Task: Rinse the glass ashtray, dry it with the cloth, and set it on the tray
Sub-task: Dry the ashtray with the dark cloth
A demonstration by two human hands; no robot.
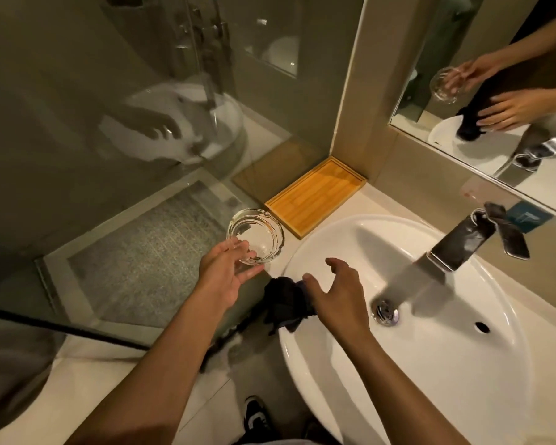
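**Two hands at the sink, ashtray held to the left**

Two bare hands reach forward over a white sink (398, 396). The left hand (223, 277) grips the near rim of the glass ashtray (256, 234), fingers curled over the edge and thumb beneath, holding it in the air to the left of the sink, past the edge of the counter. The ashtray is round, clear and tilted slightly, its opening facing up.

The right hand (337, 297) is spread, fingers apart and closed on nothing, palm down above the near left rim of the sink. Just under its fingers lies the dark cloth (284, 305), crumpled and draped over the sink's left edge; whether the hand touches the cloth cannot be told.

Water runs from the faucet (463, 242) on the right, falling toward the drain (385, 311) in the middle of the bowl. The ashtray is well apart from the stream.

The wooden tray (315, 195) sits on the counter in the far corner, beyond the ashtray and to the far left of the sink, with nothing on it. A mirror (495, 91) at the far right reflects both hands, the ashtray and the cloth. A glass shower wall (109, 107) fills the left side.
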